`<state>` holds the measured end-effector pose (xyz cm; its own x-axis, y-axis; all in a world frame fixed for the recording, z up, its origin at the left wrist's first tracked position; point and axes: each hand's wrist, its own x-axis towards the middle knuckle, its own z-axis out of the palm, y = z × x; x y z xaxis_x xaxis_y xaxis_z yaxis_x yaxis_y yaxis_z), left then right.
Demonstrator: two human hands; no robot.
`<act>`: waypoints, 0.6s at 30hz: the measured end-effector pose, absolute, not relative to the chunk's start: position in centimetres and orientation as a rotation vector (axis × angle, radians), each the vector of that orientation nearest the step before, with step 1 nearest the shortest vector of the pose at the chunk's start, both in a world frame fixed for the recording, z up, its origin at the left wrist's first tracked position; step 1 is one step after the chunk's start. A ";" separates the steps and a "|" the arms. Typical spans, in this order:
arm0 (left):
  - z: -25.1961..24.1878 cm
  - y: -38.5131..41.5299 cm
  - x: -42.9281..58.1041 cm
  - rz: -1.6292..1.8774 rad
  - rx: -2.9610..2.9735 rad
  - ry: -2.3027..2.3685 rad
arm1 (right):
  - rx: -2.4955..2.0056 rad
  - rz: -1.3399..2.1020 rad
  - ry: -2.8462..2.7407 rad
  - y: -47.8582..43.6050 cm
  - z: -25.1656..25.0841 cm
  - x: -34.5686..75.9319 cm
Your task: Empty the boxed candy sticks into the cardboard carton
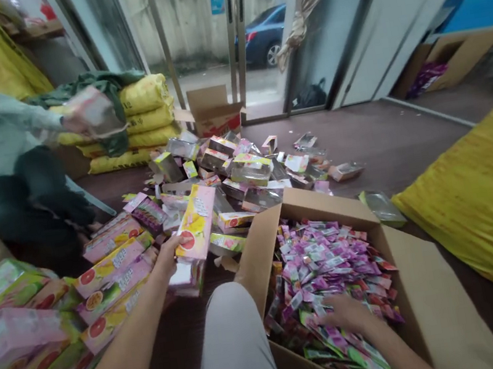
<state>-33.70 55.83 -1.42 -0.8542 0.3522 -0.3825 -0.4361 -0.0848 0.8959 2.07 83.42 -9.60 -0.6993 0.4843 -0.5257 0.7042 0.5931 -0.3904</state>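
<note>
Cardboard box (434, 304), one, open, lower centre-right of frame, filled with purple-pink sachets (328, 259) beyond counting; one pink-yellow carton (196, 223), left of box, long axis running up-frame, gripped at its lower end by left hand (167, 256); right hand (346, 313) lies directly upon the sachets, grasp indeterminate.

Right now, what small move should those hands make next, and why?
Probably the right hand should close on some sachets: it rests spread on the pile in the cardboard box, gripping nothing visible, while the left hand holds a fruit-printed carton.
</note>
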 end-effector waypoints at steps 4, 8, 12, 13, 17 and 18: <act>1.6 58.6 -25.9 1.832 0.158 1.190 | 1.129 -2.287 2.299 80.2 -3.4 -3.0; 3.4 61.8 -16.8 1.511 0.427 0.915 | 1.020 -3.211 1.598 78.0 0.9 -3.3; 3.7 65.4 -11.6 1.513 0.521 0.659 | 0.947 -3.202 1.386 78.6 1.9 0.9; 3.5 66.0 -11.2 1.537 0.487 0.656 | 0.887 -3.200 1.366 78.9 2.0 1.8; 1.6 67.0 -10.9 1.649 0.258 0.922 | 0.710 -3.285 1.239 79.2 2.6 3.9; 1.2 67.1 -11.1 1.654 0.248 0.990 | 0.679 -3.302 1.205 79.0 2.5 4.0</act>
